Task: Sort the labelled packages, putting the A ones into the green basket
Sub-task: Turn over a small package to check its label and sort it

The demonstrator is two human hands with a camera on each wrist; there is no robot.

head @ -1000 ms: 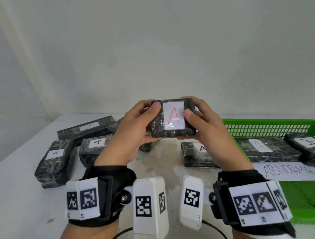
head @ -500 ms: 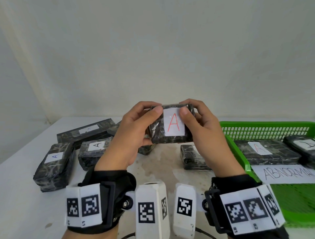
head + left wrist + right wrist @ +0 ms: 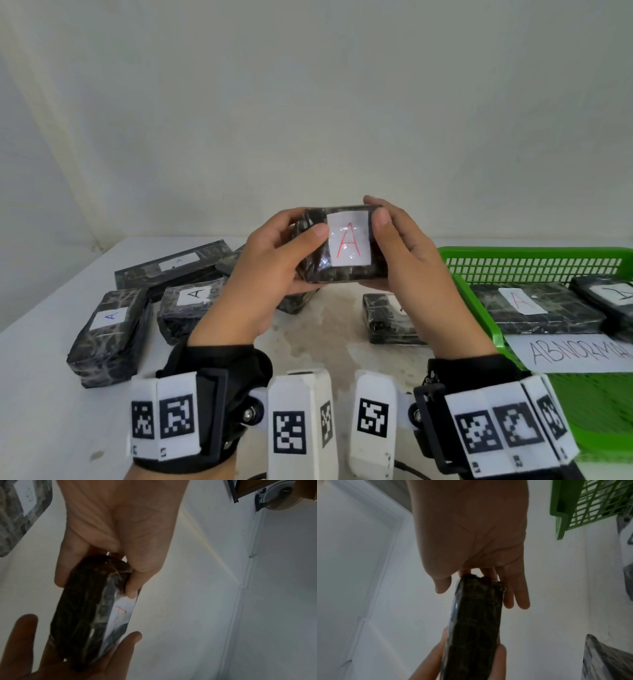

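Note:
A black wrapped package [image 3: 342,245] with a white label bearing a red A is held up in front of me above the table. My left hand [image 3: 274,260] grips its left end, thumb on the front face. My right hand [image 3: 404,253] grips its right end the same way. The left wrist view shows the package [image 3: 89,608] edge-on between both hands, as does the right wrist view, package [image 3: 474,622]. The green basket [image 3: 534,253] stands at the right and holds a red-A package [image 3: 534,308] and another package [image 3: 609,298].
Several wrapped packages lie on the white table: a long one [image 3: 171,267] at the back left, two A-labelled ones [image 3: 109,329] [image 3: 191,305] nearer, one [image 3: 390,318] partly hidden under my right hand. A paper sign reading ABNORMAL [image 3: 575,353] lies in the basket.
Both hands have kept hold of the red-A package and tipped it slightly; they and it sit a little lower and nearer the basket in the view than a second ago.

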